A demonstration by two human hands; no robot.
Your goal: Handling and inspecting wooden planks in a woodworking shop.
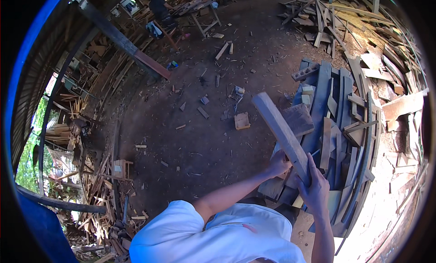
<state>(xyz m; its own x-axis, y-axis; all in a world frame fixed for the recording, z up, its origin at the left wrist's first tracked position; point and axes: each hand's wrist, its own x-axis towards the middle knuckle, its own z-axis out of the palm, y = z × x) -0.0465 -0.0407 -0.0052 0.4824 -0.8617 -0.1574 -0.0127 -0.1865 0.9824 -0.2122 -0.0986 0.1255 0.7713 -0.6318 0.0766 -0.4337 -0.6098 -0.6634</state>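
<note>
A thick, squared length of wood (284,133) slants up and away to the left in front of me. Its lower end rests in my right hand (314,188), whose fingers wrap round it from the right. On the left side of the same wood, my left hand (279,165) is closed against it, with part of its fingers hidden. Under and beyond the wood lies a wide dark block (297,120). Stacked boards (322,104) of mixed lengths lie just right of both hands.
Brown floor (190,140) strewn with offcuts spreads ahead, with a small wooden block (242,121) on it. A slanting post (122,40) stands at the left. Scrap wood (95,185) lies along the left side, more (318,17) at the far right. A person (160,8) is by a workbench (195,8).
</note>
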